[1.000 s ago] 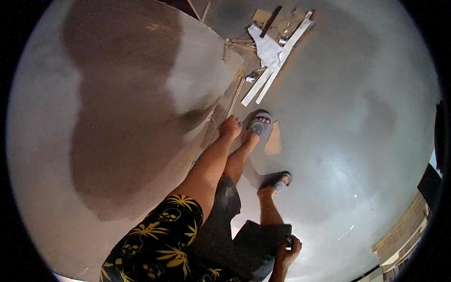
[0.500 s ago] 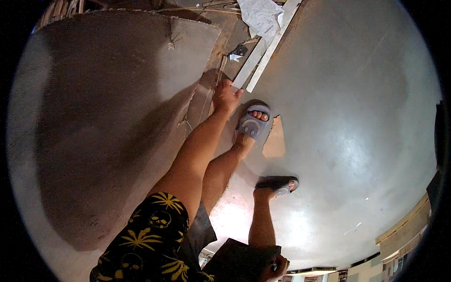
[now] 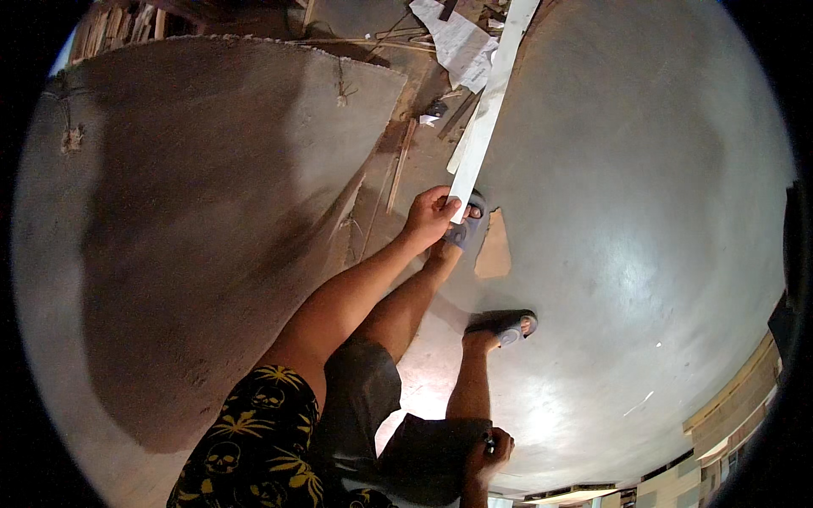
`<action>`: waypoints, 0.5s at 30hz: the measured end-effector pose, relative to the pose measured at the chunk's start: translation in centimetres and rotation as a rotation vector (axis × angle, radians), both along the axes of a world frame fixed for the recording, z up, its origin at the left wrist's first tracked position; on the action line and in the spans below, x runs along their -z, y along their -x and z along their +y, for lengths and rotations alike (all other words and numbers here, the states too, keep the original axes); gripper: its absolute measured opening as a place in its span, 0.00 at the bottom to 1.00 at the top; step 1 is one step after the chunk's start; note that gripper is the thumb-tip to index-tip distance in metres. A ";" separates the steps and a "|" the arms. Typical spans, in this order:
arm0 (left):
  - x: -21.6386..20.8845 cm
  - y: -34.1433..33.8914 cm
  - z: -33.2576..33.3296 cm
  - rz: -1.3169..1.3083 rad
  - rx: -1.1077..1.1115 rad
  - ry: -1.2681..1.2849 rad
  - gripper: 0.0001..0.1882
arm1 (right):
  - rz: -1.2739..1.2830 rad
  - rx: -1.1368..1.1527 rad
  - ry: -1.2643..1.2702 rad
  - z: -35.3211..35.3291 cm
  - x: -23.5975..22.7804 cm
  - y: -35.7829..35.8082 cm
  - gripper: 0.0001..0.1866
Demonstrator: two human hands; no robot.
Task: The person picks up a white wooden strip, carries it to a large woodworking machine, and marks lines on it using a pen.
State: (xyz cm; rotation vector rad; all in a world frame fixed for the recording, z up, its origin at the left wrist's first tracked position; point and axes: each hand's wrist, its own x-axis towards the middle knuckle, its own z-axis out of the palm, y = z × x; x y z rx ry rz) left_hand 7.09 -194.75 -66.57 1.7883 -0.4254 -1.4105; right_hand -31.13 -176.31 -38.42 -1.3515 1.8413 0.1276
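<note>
The fingers (image 3: 454, 203) of the left hand (image 3: 430, 218) are pinched narrow on the near end of a long white strip (image 3: 489, 118), with the thumb pressed against its face. From that grip the strip slants up and to the right, running out of view at the upper edge. Its held end overlaps the left sandal (image 3: 457, 235); whether its far end rests on the floor (image 3: 610, 186) cannot be told. A shorter pale strip (image 3: 460, 152) shows just beside it, on its left. Farther up, a crumpled white sheet (image 3: 457, 41) lies among scraps, and thin wooden sticks (image 3: 400, 165) lie near the left hand. A tan flat piece (image 3: 494, 245) lies right of the left sandal. The right hand (image 3: 489, 453) is by the right knee, its fingers curled; what they hold, if anything, is unclear.
</note>
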 end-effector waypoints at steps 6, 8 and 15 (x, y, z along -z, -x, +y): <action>-2.1 1.1 -1.9 0.084 -0.040 -0.150 0.12 | -0.012 0.006 0.007 -0.4 -0.9 -0.4 0.08; -2.7 1.6 -2.3 0.099 -0.042 -0.147 0.11 | 0.014 0.046 0.004 0.2 -0.7 -0.2 0.08; -0.4 4.6 -0.9 0.197 0.073 -0.066 0.08 | 0.051 0.048 0.024 1.1 -0.2 -0.2 0.07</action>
